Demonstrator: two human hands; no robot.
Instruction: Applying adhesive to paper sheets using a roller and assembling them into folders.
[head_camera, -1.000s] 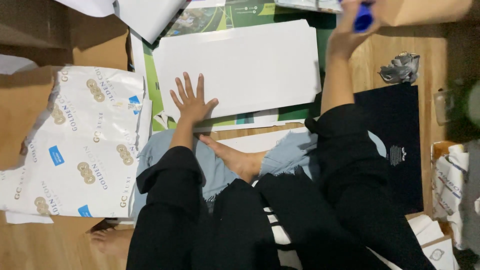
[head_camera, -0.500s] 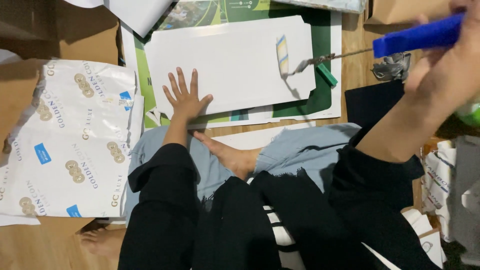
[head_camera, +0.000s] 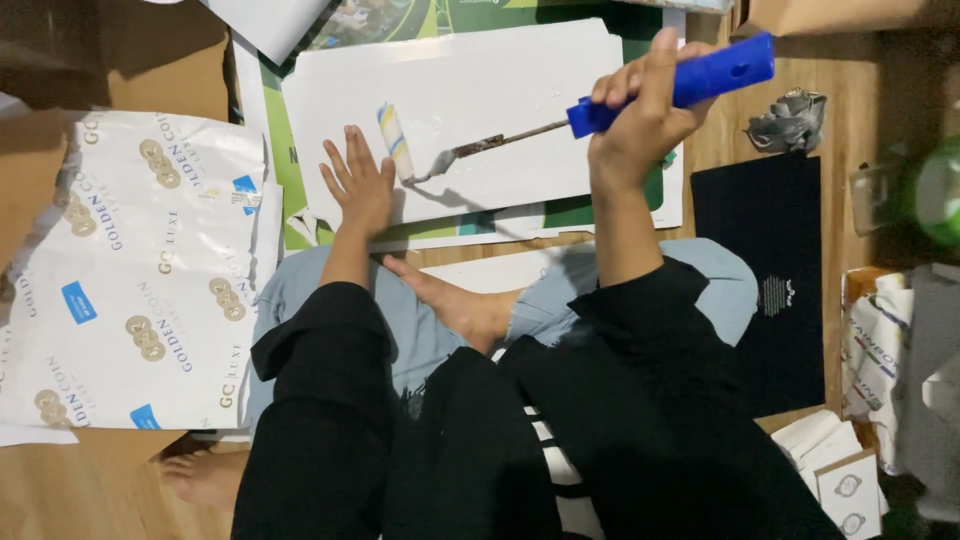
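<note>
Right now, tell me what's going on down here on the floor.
A person sits cross-legged on a wooden floor. Their right hand grips the blue handle of a small paint roller, whose head rests on a white sheet lying over a green mat. Their left hand presses flat on the sheet's near edge, just beside the roller head. Printed wrapping paper lies at their left, a dark cloth at their right.

Lying at left of frame: white printed wrapper sheet (head_camera: 140, 280), crinkled. Sitting at right: dark flat mat (head_camera: 765, 270). Resting above it, upper right: crumpled grey foil wad (head_camera: 790, 120). Stacking at lower right: small white boxes (head_camera: 835, 475). Showing underneath: wooden floor (head_camera: 60, 480).
</note>
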